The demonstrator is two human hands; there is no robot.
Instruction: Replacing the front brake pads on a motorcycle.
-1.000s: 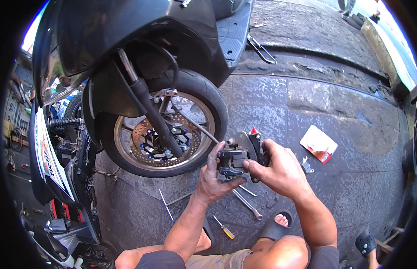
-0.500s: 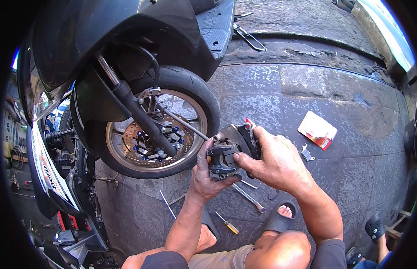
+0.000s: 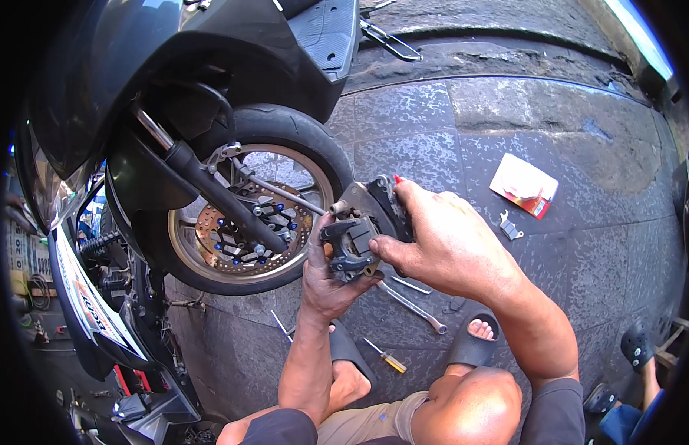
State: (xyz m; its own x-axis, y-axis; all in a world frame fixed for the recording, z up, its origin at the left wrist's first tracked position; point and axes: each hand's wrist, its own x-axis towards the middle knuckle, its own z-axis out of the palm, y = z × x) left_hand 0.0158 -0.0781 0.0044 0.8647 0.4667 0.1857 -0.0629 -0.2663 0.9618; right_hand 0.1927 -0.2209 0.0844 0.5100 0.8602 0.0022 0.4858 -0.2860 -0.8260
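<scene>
the brake caliper (image 3: pixel 361 231) sits between the two hands, touched by both so neither is nearer: the left hand (image 3: pixel 324 285) cups its left and near sides, while the right hand (image 3: pixel 459 241) grips its right side, thumb against the middle; the fingers hide too much to tell its long axis. the front wheel (image 3: pixel 326 157) bounds the space to the far left, a spanner (image 3: pixel 415 308) lies on the floor (image 3: pixel 552 297) on the near side, and bare paving opens out to the right.
</scene>
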